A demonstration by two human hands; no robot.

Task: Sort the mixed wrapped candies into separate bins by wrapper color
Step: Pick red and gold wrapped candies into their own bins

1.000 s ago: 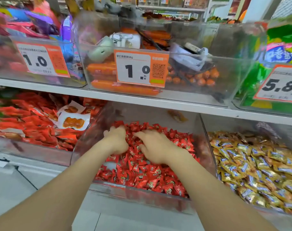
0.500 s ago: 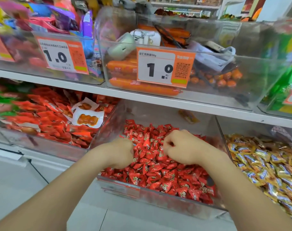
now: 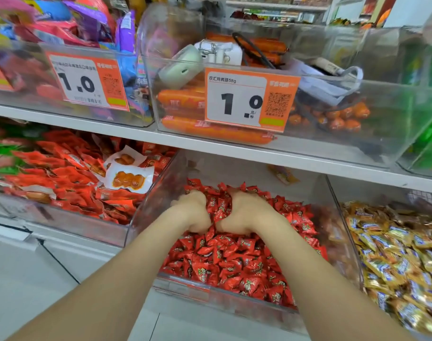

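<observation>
Small red candies (image 3: 234, 257), each in a shiny twisted wrapper with a printed mark, lie heaped in a clear bin (image 3: 146, 217) on the lower shelf, piled from its front wall back to about the middle. The left hand (image 3: 195, 212) and right hand (image 3: 247, 212) are sunk side by side in the heap, curled fingers gripping wrappers. At the bin's rear, apart from the heap, lies one yellow piece (image 3: 282, 174). Gold candies (image 3: 394, 254) with blue print fill the next bin (image 3: 372, 193) just to the right.

Shop, price tags (image 3: 234, 99), shelved candy bins (image 3: 148, 212)
</observation>
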